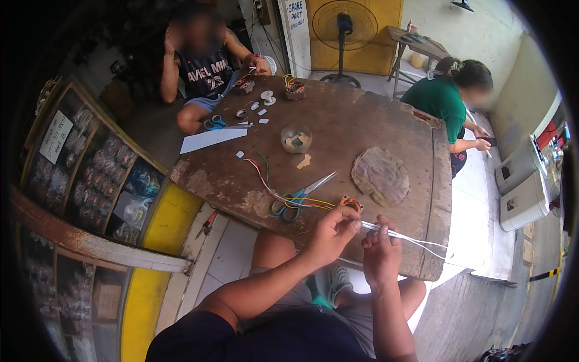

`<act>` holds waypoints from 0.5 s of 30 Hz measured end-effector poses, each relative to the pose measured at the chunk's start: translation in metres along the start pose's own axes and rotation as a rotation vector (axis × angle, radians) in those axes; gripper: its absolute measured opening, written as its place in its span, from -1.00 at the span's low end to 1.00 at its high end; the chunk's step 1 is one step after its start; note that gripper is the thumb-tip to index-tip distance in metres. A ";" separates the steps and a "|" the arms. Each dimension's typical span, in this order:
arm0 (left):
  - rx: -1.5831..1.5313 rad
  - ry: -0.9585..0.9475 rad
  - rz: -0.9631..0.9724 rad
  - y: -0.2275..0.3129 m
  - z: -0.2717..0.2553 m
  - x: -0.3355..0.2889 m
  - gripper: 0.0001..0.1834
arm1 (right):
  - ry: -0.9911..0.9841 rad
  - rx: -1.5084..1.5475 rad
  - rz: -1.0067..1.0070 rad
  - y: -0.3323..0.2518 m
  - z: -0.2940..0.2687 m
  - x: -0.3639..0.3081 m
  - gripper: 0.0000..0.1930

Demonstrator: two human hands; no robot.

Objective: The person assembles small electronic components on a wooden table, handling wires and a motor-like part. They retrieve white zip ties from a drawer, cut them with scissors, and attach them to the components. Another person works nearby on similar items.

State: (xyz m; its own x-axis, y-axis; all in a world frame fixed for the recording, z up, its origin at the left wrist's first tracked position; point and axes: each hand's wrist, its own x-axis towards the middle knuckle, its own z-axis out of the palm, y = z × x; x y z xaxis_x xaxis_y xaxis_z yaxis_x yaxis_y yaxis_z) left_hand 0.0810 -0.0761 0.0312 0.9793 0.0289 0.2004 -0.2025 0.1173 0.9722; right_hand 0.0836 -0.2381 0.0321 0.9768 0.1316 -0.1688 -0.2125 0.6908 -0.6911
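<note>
Thin white cords [416,240] run between my hands at the table's near right edge, their free ends trailing off to the right. My left hand [335,234] pinches them with thumb and fingers. Beside it my right hand [382,250] has its fingers curled on the same cords. Just beyond my left fingers sits a small orange-rimmed wire-wound coil [350,204], partly hidden by them. Yellow, red, white and green lead wires [265,180] stretch leftward from near it over the table. Scissors with teal handles [301,196] lie under these leads, slightly spread.
On the wooden table [235,175] are a round crumpled cloth [381,177], a glass bowl of scraps [296,140], white paper [211,140], second scissors [224,123], a white spool [268,97] and another coil [295,90]. One person [205,75] sits opposite; another [443,96] bends at the right.
</note>
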 end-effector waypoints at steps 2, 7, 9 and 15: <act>-0.008 0.011 -0.002 -0.007 0.001 -0.005 -0.84 | -0.029 -0.118 -0.010 -0.007 0.000 0.002 -0.81; -0.044 0.034 -0.021 -0.016 0.010 -0.008 -0.84 | 0.052 0.009 0.056 -0.016 0.008 0.003 -0.84; -0.061 0.025 -0.021 -0.015 0.015 -0.005 -0.84 | 0.023 -0.015 -0.018 -0.013 0.007 0.008 -0.86; 0.226 -0.148 -0.109 -0.005 -0.009 0.002 -0.81 | 0.030 -0.168 -0.144 -0.025 -0.028 0.046 -0.88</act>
State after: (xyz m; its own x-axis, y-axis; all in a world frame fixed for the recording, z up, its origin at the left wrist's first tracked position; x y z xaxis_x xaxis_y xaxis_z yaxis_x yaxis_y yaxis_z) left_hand 0.0842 -0.0681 0.0256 0.9887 -0.1186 0.0922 -0.1057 -0.1134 0.9879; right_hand 0.1335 -0.2694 0.0217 0.9968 0.0174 -0.0786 -0.0744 0.5727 -0.8164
